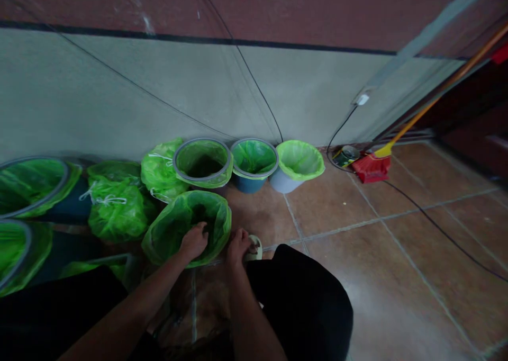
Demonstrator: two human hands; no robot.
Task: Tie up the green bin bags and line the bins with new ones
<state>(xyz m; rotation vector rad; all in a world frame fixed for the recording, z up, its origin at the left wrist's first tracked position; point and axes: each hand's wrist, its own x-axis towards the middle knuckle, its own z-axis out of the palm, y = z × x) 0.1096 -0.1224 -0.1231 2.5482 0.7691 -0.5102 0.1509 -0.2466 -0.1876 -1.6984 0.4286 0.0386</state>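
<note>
My left hand [194,240] reaches over the near side of a bin lined with a bright green plastic bag [161,234], its fingers slightly bent and apart inside the opening. Nothing shows between those fingers. Just right of the same bin, my right hand [238,244] is closed, with fingers curled down; what they hold, if anything, is hidden. The liner is folded outward over the bin's rim and covers its outside. A pale rounded object [257,249] lies on the floor against my right hand, partly covered by it.
Along the wall stand a grey-rimmed lined bin [204,180], a blue one [250,185] and a light one [286,183]. Tied green bags [115,213] and more bins [67,202] are left. A red broom [371,168], a can [347,153] and a black cable [428,218] lie right.
</note>
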